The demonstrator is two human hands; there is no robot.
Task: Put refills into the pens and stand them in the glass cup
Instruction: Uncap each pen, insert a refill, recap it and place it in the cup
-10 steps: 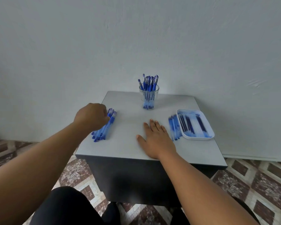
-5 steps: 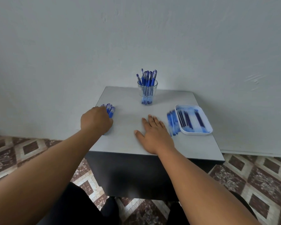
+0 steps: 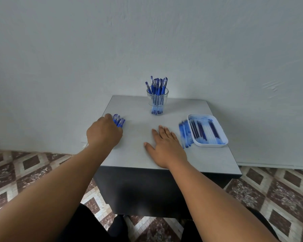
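head view, left hand [image 3: 104,132] over pens [image 3: 119,121], right hand [image 3: 165,145] flat beside refills [image 3: 185,132]

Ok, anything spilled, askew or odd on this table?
Nothing is spilled or damaged. One oddity: several refills lie on the table beside the white tray rather than in it. The glass cup stands upright.

Soft even daylight; wide-angle edge stretch

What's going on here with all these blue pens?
A person is working at a small grey table. Their left hand covers a bunch of blue pens at the table's left side. Their right hand lies flat on the tabletop. A glass cup already holds several pens, and refills lie in a white tray at the right.
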